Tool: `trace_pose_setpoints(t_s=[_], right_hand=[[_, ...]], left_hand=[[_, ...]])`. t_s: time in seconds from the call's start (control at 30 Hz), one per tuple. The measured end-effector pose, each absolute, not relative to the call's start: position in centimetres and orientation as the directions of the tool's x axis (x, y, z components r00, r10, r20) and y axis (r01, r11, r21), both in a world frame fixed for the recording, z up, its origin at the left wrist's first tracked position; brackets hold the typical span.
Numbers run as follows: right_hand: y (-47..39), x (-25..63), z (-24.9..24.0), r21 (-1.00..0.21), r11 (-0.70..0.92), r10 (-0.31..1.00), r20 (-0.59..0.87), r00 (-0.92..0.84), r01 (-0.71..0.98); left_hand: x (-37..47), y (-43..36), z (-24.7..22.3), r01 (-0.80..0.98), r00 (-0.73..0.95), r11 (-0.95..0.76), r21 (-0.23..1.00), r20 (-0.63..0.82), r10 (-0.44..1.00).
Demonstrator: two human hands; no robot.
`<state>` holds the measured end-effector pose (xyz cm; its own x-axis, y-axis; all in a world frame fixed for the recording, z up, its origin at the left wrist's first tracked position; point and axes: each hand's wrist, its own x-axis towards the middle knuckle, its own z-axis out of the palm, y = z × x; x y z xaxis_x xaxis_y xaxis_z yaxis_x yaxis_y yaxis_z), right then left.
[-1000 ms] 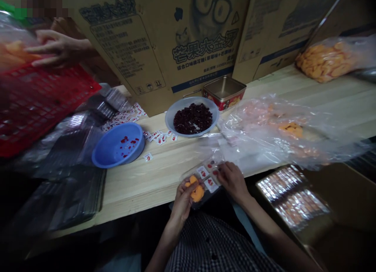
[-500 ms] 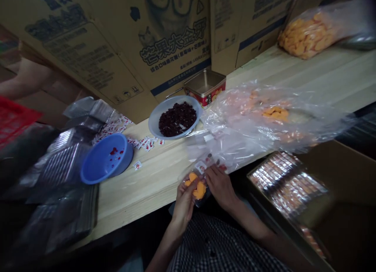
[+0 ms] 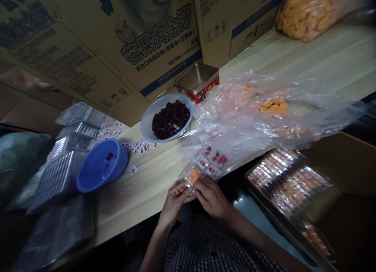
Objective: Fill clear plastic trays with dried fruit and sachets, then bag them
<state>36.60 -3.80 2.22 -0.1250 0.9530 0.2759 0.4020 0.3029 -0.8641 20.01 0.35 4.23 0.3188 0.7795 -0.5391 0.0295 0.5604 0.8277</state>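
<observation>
Drawing back from the far compartments of a clear tray (image 3: 185, 174), a worker's right hand (image 3: 213, 197) now bends over its near right corner, where the pictures do not show whether the fingers grip or merely press. The left hand (image 3: 174, 201), whose thumb lay over the orange pieces a moment ago, has slid to the near left corner and appears to pinch the rim there. The tray sits at the near edge of the tabletop (image 3: 138, 193), just beside a spread of clear plastic (image 3: 243, 125) with more orange pieces (image 3: 274, 106) inside. The withdrawal uncovers red pieces (image 3: 222, 159) at the tray's far end and two printed packets (image 3: 201, 161) across its middle, suggesting that those sections have been dealt with and that attention has turned to the near end, where an orange piece (image 3: 194, 175) shows; the hands hide what else lies there. Beyond the tray, a pale bowl (image 3: 146, 125) holds dark pieces (image 3: 170, 119); a blue bowl (image 3: 88, 171) with a few red bits stands near stacked clear trays (image 3: 60, 178). At far left, a red basket visible a second earlier has gone from view.
</observation>
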Motion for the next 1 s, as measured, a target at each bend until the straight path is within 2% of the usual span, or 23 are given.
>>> trace_pose_setpoints(t_s=[0.1,0.23,0.37,0.47,0.53,0.67,0.77,0.87,1.0], right_hand=[[-4.2,34.7,2.1,-0.909,0.313,0.946,0.271,-0.179,0.277],[-3.8,33.2,1.6,-0.935,0.274,0.955,0.237,-0.179,0.226],[-2.8,33.1,1.0,-0.906,0.284,0.955,0.236,-0.182,0.314],[-2.9,33.0,0.3,-0.839,0.34,0.938,0.269,-0.218,0.425],[-3.3,32.8,-0.3,-0.788,0.388,0.919,0.289,-0.269,0.478],[-4.7,32.6,-1.0,-0.69,0.418,0.908,0.313,-0.278,0.591],[-5.4,32.7,-0.8,-0.616,0.379,0.92,0.329,-0.211,0.691],[-6.0,32.8,0.1,-0.569,0.292,0.946,0.292,-0.142,0.769],[-6.9,32.7,2.1,-0.545,0.238,0.958,0.267,-0.102,0.804]], left_hand=[[19.8,0.7,3.6,0.086,0.286,0.447,0.89,-0.452,0.845],[19.3,0.9,3.0,0.179,0.167,0.342,0.922,-0.371,0.913],[17.1,0.8,3.6,0.233,0.043,0.317,0.919,-0.336,0.941],[15.6,1.3,4.3,0.304,-0.105,0.218,0.927,-0.195,0.975],[15.4,2.1,4.3,0.394,-0.082,0.13,0.91,-0.106,0.991],[16.6,4.1,3.7,0.504,0.136,-0.054,0.862,-0.018,0.991],[17.8,4.5,3.7,0.419,0.217,-0.051,0.907,-0.045,0.975],[18.6,3.4,4.6,0.216,0.233,0.118,0.969,-0.168,0.958],[19.6,1.6,6.7,0.036,0.2,0.275,0.961,-0.277,0.94]])
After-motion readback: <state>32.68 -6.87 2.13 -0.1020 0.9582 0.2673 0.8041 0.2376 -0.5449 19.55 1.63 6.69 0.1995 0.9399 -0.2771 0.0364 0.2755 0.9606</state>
